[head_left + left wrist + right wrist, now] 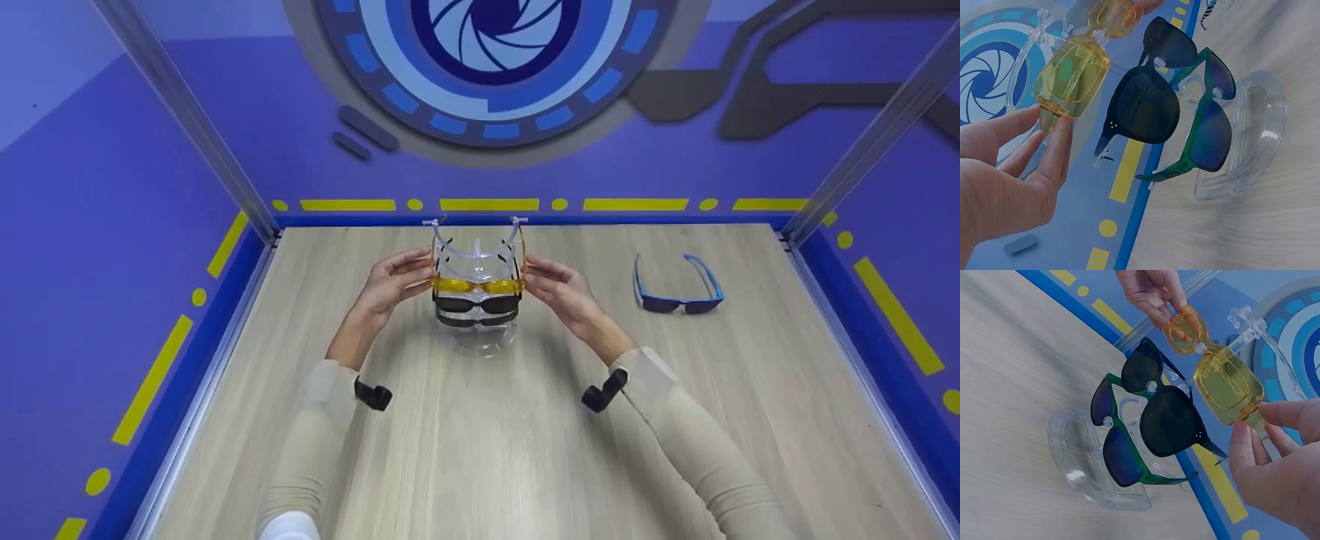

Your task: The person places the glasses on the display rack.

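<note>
The translucent yellow glasses (454, 286) are held by both hands at the middle of the head view, in the upper part of a clear display stand (1278, 129). At nine o'clock from the lenses, one outer end of the frame is pinched between the thumb and fingers of the left hand (385, 285); at three o'clock, the opposite end is pinched in the same manner by the right hand (566, 291). A clear knob is seen at the bridge in both wrist views (whether any weight is borne by it cannot be told).

Just below, at six o'clock, black sunglasses (1145, 106) are carried on the stand, and under these, also at six o'clock, green-framed sunglasses (1210, 138) with bluish lenses are carried. The stand's rounded base is set on the wood-grain table (457, 457).

Well apart from the stand, at three o'clock and beyond the right hand, blue-framed sunglasses (681, 305) are laid on the table with their temples unfolded toward twelve o'clock. The forearms are covered by beige sleeves (694, 435). At twelve o'clock the table is backed by a blue-violet panel (232, 112), on which a round shutter-like emblem (495, 75) is printed.
</note>
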`<state>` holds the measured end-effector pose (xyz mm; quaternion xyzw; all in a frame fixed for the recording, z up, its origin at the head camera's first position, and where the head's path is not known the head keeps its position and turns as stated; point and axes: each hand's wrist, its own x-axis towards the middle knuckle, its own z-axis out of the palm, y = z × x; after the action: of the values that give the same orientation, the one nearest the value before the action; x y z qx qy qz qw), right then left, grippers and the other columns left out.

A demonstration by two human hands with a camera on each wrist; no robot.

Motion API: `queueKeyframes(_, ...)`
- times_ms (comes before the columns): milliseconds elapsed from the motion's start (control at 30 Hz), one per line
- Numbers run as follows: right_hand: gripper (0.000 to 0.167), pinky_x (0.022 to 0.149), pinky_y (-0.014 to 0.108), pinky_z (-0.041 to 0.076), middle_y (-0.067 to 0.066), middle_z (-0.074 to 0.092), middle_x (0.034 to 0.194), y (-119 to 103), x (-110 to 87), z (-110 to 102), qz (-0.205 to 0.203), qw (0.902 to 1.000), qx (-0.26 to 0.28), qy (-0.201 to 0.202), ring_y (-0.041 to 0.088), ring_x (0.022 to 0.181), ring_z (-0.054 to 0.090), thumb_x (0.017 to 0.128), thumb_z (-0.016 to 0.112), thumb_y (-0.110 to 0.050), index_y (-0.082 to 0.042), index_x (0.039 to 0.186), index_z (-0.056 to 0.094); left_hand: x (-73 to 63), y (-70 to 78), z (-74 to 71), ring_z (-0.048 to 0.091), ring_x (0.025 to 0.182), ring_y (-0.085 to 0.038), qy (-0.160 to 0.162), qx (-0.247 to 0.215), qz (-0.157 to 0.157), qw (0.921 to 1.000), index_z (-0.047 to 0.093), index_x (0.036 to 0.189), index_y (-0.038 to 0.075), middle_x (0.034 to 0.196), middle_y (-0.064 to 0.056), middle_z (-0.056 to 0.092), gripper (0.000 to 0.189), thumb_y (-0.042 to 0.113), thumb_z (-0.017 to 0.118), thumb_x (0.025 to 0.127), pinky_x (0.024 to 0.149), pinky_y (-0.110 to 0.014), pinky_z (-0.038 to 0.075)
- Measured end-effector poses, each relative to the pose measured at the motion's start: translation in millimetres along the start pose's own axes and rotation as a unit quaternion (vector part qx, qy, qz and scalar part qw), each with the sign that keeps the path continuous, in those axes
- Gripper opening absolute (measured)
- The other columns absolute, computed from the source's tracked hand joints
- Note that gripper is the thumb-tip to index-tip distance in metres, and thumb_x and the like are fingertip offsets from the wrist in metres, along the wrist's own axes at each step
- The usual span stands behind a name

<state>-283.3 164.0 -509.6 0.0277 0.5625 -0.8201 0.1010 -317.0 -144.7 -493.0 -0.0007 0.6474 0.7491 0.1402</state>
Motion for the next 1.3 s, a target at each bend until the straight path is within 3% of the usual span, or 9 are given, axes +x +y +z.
queueKeyframes(267, 0.047, 0.107, 0.030, 0.054, 0.023, 0.062, 0.139, 0, 1.7, 1, 0.011, 0.9998, 0.012, 0.012, 0.016, 0.112, 0.068, 0.099, 0.058, 0.007, 0.008, 0.145, 0.049, -0.3, 0.2, -0.8, 0.073, 0.098, -0.012, 0.005, -0.007, -0.008, 0.9999, 0.059, 0.140, 0.001, 0.124, -0.010, 0.071, 0.043, 0.002, 0.066, 0.098, 0.093, -0.030, 0.061)
queueKeyframes(467, 0.048, 0.109, 0.031, 0.053, 0.023, 0.056, 0.145, -2, -1.2, 1, 0.013, 0.9998, -0.011, 0.004, 0.015, 0.116, 0.066, 0.100, 0.059, 0.003, 0.005, 0.147, 0.048, -4.6, -0.6, -2.4, 0.072, 0.099, -0.011, -0.001, -0.004, -0.001, 1.0000, 0.057, 0.142, 0.000, 0.121, -0.006, 0.072, 0.043, 0.002, 0.063, 0.099, 0.094, -0.028, 0.061)
queueKeyframes(633, 0.050, 0.108, 0.031, 0.053, 0.013, 0.067, 0.130, -3, -2.3, -5, 0.013, 0.9998, -0.015, 0.003, 0.012, 0.110, 0.068, 0.100, 0.059, 0.002, 0.005, 0.149, 0.045, -9.4, -1.3, -5.4, 0.073, 0.098, -0.011, 0.002, -0.015, -0.003, 0.9999, 0.055, 0.143, -0.001, 0.113, -0.001, 0.074, 0.044, 0.003, 0.063, 0.100, 0.093, -0.028, 0.061)
queueKeyframes(800, 0.054, 0.103, 0.027, 0.056, 0.003, 0.070, 0.120, -2, -6.1, -16, 0.017, 0.9997, -0.018, 0.000, 0.012, 0.110, 0.068, 0.100, 0.060, 0.001, 0.006, 0.150, 0.042, -18.9, -3.3, -12.8, 0.073, 0.099, -0.012, 0.009, -0.010, -0.006, 0.9999, 0.055, 0.143, 0.000, 0.120, -0.006, 0.073, 0.044, 0.006, 0.064, 0.100, 0.093, -0.028, 0.061)
queueKeyframes(1033, 0.053, 0.110, 0.032, 0.052, 0.010, 0.062, 0.139, -1, -18.9, -38, 0.051, 0.9968, -0.060, 0.008, 0.024, 0.130, 0.060, 0.101, 0.062, -0.006, -0.002, 0.151, 0.046, -36.0, -15.0, -20.0, 0.071, 0.104, -0.013, 0.019, 0.037, -0.022, 0.9989, 0.057, 0.143, 0.004, 0.127, -0.007, 0.071, 0.044, 0.013, 0.065, 0.101, 0.094, -0.029, 0.061)
queueKeyframes(1300, 0.058, 0.115, 0.036, 0.047, 0.014, 0.053, 0.151, 5, -32.1, -70, 0.080, 0.9908, -0.109, -0.012, 0.016, 0.128, 0.061, 0.102, 0.064, -0.013, -0.003, 0.154, 0.041, -56.2, -35.6, -19.1, 0.071, 0.101, -0.012, 0.003, 0.055, -0.041, 0.9977, 0.055, 0.144, 0.001, 0.130, -0.011, 0.070, 0.047, 0.014, 0.066, 0.100, 0.093, -0.030, 0.061)
